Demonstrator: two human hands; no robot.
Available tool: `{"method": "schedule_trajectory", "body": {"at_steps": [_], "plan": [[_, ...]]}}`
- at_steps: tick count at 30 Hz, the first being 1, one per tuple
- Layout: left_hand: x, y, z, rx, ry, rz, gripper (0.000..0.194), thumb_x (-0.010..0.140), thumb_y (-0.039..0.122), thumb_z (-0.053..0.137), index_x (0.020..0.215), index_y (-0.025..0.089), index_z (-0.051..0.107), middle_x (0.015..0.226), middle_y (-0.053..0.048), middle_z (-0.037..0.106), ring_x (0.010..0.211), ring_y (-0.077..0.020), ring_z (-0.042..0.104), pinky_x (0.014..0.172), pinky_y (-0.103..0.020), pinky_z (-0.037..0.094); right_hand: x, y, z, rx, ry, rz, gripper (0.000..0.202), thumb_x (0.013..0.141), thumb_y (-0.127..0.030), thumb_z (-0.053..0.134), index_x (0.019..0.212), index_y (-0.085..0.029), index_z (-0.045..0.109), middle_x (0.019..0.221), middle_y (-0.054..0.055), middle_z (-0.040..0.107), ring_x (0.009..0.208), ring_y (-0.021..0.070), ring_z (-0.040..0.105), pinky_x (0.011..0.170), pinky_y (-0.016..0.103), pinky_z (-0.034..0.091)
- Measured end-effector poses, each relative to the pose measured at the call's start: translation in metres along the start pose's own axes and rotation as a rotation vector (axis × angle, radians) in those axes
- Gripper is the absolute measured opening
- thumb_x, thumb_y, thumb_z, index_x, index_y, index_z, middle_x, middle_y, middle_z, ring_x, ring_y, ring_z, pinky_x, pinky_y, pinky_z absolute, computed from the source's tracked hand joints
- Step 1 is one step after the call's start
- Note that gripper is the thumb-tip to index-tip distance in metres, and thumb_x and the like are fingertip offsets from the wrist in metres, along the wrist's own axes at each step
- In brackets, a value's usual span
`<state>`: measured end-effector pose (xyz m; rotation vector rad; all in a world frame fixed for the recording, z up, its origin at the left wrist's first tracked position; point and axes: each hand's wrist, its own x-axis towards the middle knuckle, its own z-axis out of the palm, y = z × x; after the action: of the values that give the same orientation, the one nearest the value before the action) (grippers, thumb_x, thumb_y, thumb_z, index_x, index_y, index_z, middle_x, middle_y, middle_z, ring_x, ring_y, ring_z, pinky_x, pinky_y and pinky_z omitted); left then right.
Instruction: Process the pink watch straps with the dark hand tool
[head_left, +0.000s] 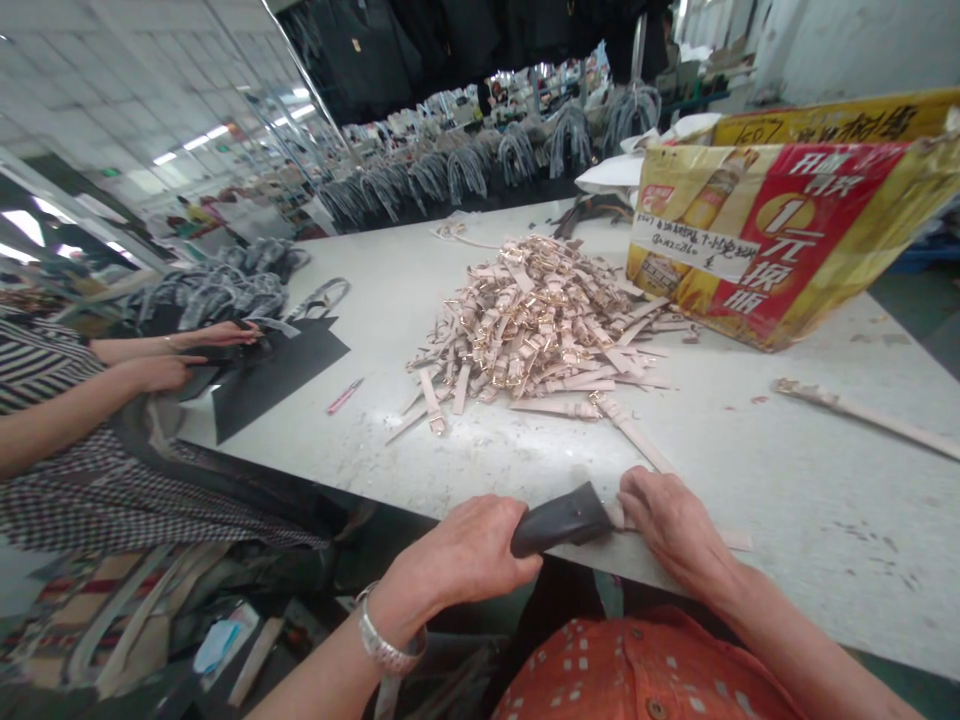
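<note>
At the table's front edge my left hand (480, 548) is closed around a black tool (564, 520) with a broad, flared end pointing right; its exact kind does not show. My right hand (671, 525) is closed, thumb and fingers pinched on a pale pink strap (736, 541) whose tail sticks out past the hand. The tool's end is close to the pinched fingers, and I cannot tell whether it touches the strap. Beyond the hands lies a heap of pale pink buckle straps (536, 325) with gold-coloured buckles. One loose strap (634, 432) reaches from the heap towards my right hand.
A yellow and red cardboard box (780, 225) stands at the back right of the white table (405, 260). A long strap (862, 412) lies at the right and a pink pen-like tool (345, 396) at the left. A co-worker's hands (161, 372) work over black sheets (281, 365).
</note>
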<state>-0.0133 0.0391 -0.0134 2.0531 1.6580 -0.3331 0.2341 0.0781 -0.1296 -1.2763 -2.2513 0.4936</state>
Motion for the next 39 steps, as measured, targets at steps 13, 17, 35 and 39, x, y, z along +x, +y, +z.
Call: {"method": "schedule_trajectory", "body": {"at_steps": [13, 17, 35, 39], "plan": [[0.008, 0.011, 0.0, -0.013, 0.031, 0.021, 0.035, 0.078, 0.047, 0.051, 0.094, 0.019, 0.065, 0.092, -0.01, 0.069, 0.086, -0.0277, 0.065, 0.073, -0.034, 0.049, -0.001, 0.0, -0.002, -0.005, 0.002, 0.054, 0.032, 0.099, -0.033, 0.033, 0.074, -0.023, 0.051, 0.064, 0.0, 0.057, 0.061, 0.0178, 0.053, 0.06, 0.029, 0.038], [0.004, 0.008, 0.0, -0.029, 0.016, 0.005, 0.032, 0.077, 0.047, 0.052, 0.091, 0.02, 0.065, 0.089, -0.008, 0.068, 0.083, -0.0255, 0.065, 0.072, -0.032, 0.049, -0.015, 0.007, -0.012, 0.126, -0.009, 0.039, 0.017, 0.094, -0.033, 0.044, 0.094, -0.022, 0.058, 0.085, 0.004, 0.065, 0.081, 0.0201, 0.06, 0.072, 0.032, 0.046], [0.015, 0.009, 0.0, -0.043, 0.059, -0.026, 0.033, 0.079, 0.046, 0.051, 0.092, 0.019, 0.065, 0.092, -0.008, 0.07, 0.082, -0.0242, 0.065, 0.066, -0.029, 0.046, -0.035, 0.022, -0.01, 0.184, 0.036, 0.045, 0.03, 0.08, -0.024, 0.06, 0.11, -0.021, 0.061, 0.097, 0.006, 0.066, 0.09, 0.0224, 0.062, 0.079, 0.036, 0.051], [0.004, 0.004, -0.003, -0.008, 0.042, -0.072, 0.03, 0.08, 0.044, 0.051, 0.091, 0.02, 0.064, 0.089, -0.006, 0.07, 0.081, -0.0232, 0.065, 0.066, -0.028, 0.045, -0.036, 0.021, -0.012, 0.227, 0.04, 0.009, 0.035, 0.077, -0.02, 0.06, 0.111, -0.02, 0.059, 0.099, 0.006, 0.064, 0.091, 0.0222, 0.061, 0.08, 0.035, 0.052]]}}
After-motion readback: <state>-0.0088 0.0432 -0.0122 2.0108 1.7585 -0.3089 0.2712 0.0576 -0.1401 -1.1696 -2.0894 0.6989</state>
